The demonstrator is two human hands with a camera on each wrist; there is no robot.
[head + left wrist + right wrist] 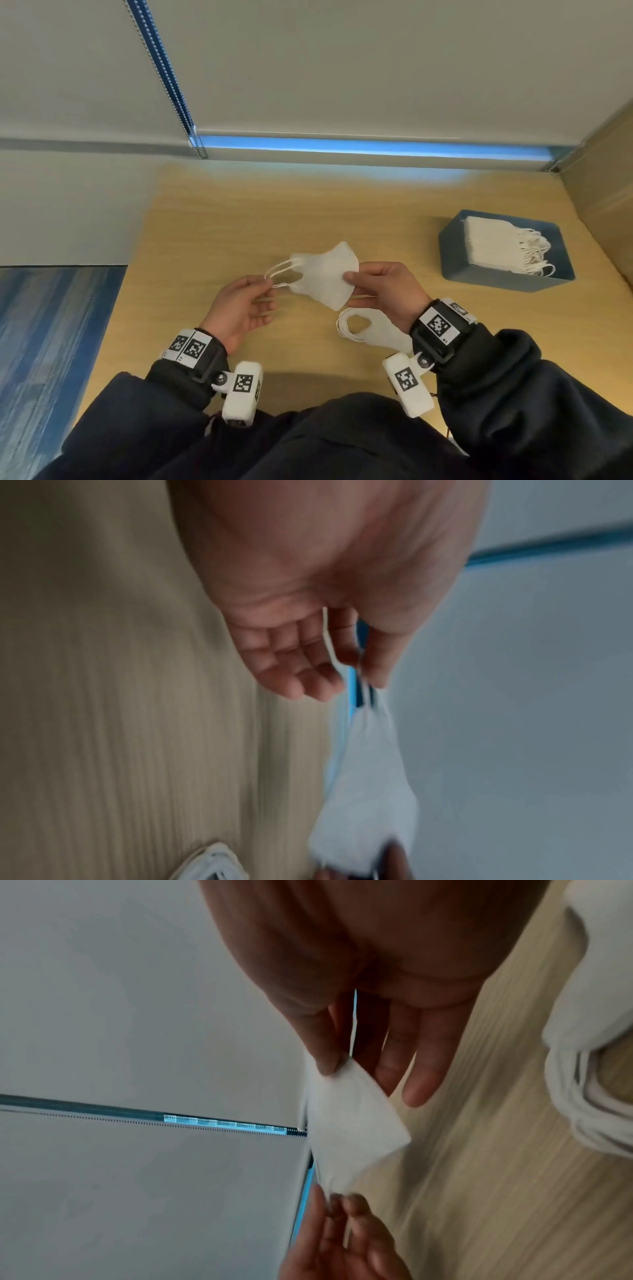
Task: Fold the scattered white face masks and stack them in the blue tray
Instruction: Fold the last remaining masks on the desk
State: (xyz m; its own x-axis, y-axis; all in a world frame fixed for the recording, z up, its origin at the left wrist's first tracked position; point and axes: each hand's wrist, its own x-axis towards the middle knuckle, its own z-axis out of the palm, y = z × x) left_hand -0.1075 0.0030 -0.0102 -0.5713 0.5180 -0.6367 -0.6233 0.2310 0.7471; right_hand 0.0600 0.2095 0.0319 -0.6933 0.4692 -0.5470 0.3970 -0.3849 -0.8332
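A folded white face mask [325, 272] hangs in the air over the wooden table [212, 219], stretched between both hands. My left hand [265, 286] pinches its ear loops [281, 270] at the left end; in the left wrist view the left hand [363, 669] has thumb and forefinger on the loops with the mask [369, 791] beyond. My right hand [352, 281] pinches the mask's right edge, and the right hand [339, 1061] shows the same pinch on the mask [349, 1123]. Another mask [373, 330] lies on the table under my right wrist. The blue tray [486, 279] at the right holds a stack of folded masks [496, 246].
A cardboard box [603, 178] stands at the table's right side, just behind the tray. A wall and a window blind with a bead chain [168, 78] rise behind the table. The table's left edge drops to a blue floor [51, 335].
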